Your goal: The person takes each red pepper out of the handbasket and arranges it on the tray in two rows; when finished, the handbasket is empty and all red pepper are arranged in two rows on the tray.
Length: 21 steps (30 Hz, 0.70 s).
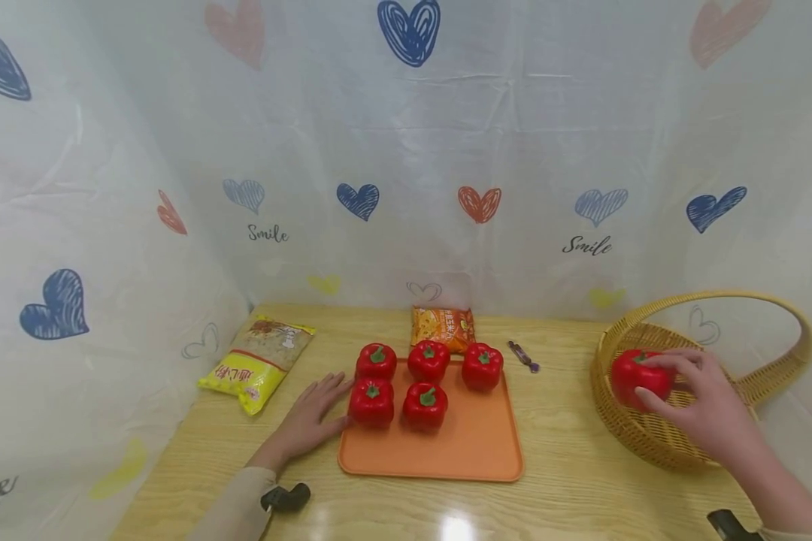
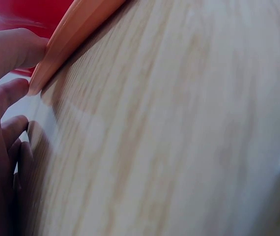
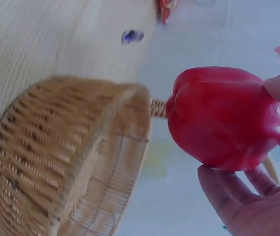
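Note:
My right hand [image 1: 707,406] grips a red bell pepper [image 1: 639,379] above the opening of a wicker basket [image 1: 616,421] on the right; in the right wrist view thumb and fingers span the pepper [image 3: 226,118], clear of the basket wall [image 3: 56,142]. On an orange tray [image 1: 460,451] sit several more red bell peppers [image 1: 424,408], grouped toward its back and left. With fingers extended, my left hand [image 1: 311,417] rests at the tray's left edge. In the left wrist view, its thumb [image 2: 17,49] touches the tray rim [image 2: 66,44].
A yellow bag of dry food [image 1: 257,361] lies at the back left. Behind the tray is an orange snack packet [image 1: 443,327]; a small purple wrapped candy [image 1: 524,356] lies to its right. The basket's arched handle [image 1: 717,295] rises over its opening. Heart-patterned curtains enclose the table.

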Tool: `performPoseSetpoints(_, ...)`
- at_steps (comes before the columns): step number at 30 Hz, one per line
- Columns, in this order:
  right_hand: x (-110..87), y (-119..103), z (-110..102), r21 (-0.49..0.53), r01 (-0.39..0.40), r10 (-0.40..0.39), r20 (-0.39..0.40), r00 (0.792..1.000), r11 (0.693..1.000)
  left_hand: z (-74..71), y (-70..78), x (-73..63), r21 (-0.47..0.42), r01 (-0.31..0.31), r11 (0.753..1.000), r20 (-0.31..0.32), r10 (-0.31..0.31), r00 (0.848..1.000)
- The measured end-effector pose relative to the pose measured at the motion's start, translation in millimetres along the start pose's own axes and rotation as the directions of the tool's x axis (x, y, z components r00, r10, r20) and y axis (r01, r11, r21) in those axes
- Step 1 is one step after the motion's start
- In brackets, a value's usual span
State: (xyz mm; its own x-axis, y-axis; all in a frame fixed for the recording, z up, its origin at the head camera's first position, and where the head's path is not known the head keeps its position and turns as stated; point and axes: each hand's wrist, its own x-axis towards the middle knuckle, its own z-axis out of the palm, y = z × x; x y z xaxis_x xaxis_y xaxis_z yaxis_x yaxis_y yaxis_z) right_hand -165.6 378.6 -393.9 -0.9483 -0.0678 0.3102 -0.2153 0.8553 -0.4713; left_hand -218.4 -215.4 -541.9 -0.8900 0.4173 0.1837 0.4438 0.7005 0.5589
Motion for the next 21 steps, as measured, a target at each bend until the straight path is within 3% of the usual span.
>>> performPoseSetpoints(13, -7.2, -21.9, 25.2, 0.047, 0.036, -0.037, 0.018, 0.999, 0.998, 0.3, 0.7, 0.7, 0.007, -0.002, 1.000, -0.004, 0.002, 1.000)
performPoseSetpoints(21, -7.1, -32.9, 39.8, 0.114, 0.125, -0.123, -0.026, 0.992, 0.986, 0.6, 1.7, 0.3, 0.006, -0.004, 1.000, -0.008, 0.004, 1.000)
